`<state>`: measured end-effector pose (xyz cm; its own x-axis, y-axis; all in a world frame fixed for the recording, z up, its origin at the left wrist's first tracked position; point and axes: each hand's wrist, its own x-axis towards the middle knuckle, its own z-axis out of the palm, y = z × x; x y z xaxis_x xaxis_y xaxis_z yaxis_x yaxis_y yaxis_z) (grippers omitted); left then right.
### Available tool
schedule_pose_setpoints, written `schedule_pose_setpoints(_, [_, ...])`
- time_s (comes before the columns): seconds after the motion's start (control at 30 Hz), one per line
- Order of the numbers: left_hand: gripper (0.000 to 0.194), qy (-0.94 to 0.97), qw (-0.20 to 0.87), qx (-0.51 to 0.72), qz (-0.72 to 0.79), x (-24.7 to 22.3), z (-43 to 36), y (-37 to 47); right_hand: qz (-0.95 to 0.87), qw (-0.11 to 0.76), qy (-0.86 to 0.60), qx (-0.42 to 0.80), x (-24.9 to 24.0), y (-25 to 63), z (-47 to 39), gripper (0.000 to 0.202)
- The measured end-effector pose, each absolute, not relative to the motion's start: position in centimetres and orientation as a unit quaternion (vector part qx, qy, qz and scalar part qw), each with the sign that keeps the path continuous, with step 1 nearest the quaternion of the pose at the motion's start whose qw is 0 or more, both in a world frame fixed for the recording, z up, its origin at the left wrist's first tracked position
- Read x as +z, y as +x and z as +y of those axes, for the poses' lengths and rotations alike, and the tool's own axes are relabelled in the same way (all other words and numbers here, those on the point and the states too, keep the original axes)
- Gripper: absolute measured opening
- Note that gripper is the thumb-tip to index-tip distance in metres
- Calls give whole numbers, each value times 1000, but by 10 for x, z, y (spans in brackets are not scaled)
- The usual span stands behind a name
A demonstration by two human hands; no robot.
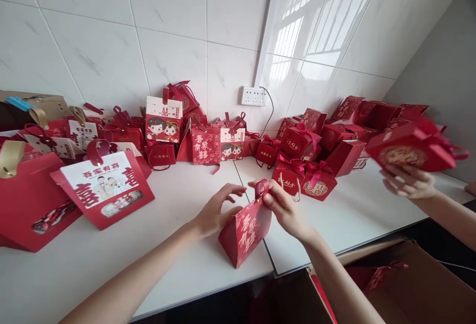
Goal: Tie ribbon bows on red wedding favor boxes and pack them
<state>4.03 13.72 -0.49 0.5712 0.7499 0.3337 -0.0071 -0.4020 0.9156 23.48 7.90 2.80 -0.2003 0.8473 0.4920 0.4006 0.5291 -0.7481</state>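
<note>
A red triangular gift box (248, 232) with pale lettering stands on the white tabletop (167, 269), close to its front edge. At the box's top, my right hand (284, 207) is closed on the ribbon loop (262, 188). My left hand (219, 210) is beside the box's left side, its fingers apart and curved; the thumb is near or against the box's upper edge. To the left stands a larger red gift box (107, 190) with a white printed panel and a small window.
Many red gift boxes (206, 145) line the tiled wall. On the right, a co-worker's hand (409, 180) holds up a red box (412, 150). Below the table edge, an open cardboard box (420, 284) contains red boxes. A power socket (253, 96) is on the wall.
</note>
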Motion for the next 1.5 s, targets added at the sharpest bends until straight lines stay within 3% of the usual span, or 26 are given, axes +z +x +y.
schedule_pose_setpoints(0.07, [56,748,512,371,204,-8,135,42,-694,510,-450,236,13,224,81,23])
schedule_pose_setpoints(0.13, [75,735,546,361,177,-10,134,40,-644,541,-491,227,-3,213,80,39])
schedule_pose_setpoints(0.2, [84,732,547,362,187,-11,132,37,-623,539,-510,248,-16,205,77,41])
schedule_pose_setpoints(0.27, [78,729,523,380,224,-11,129,37,-611,525,-513,295,-23,203,73,33])
schedule_pose_setpoints(0.37, [71,687,497,439,298,-12,123,41,-546,578,-501,342,-19,209,69,45])
schedule_pose_setpoints(0.43, [70,651,491,469,338,-13,119,45,-525,631,-473,320,-8,213,66,46])
schedule_pose_setpoints(0.5, [64,646,477,476,358,-15,116,47,-556,639,-462,264,4,213,63,33])
schedule_pose_setpoints(0.67, [28,713,440,449,309,-7,111,41,-641,573,-488,150,18,203,60,11])
schedule_pose_setpoints(0.8, [22,730,383,498,268,12,109,39,-638,575,-492,143,17,198,61,10])
schedule_pose_setpoints(0.93, [4,765,290,524,236,24,107,42,-632,590,-478,154,19,193,60,9])
schedule_pose_setpoints(1.1, [10,740,241,574,257,21,107,44,-623,583,-497,158,21,189,58,6])
schedule_pose_setpoints(1.2, [6,763,187,586,201,19,109,44,-626,588,-489,155,20,188,59,6])
schedule_pose_setpoints(1.27, [13,788,167,571,159,20,110,43,-629,592,-479,159,19,188,59,6])
schedule_pose_setpoints(1.5, [29,808,188,540,143,26,111,38,-638,595,-465,150,20,188,58,3])
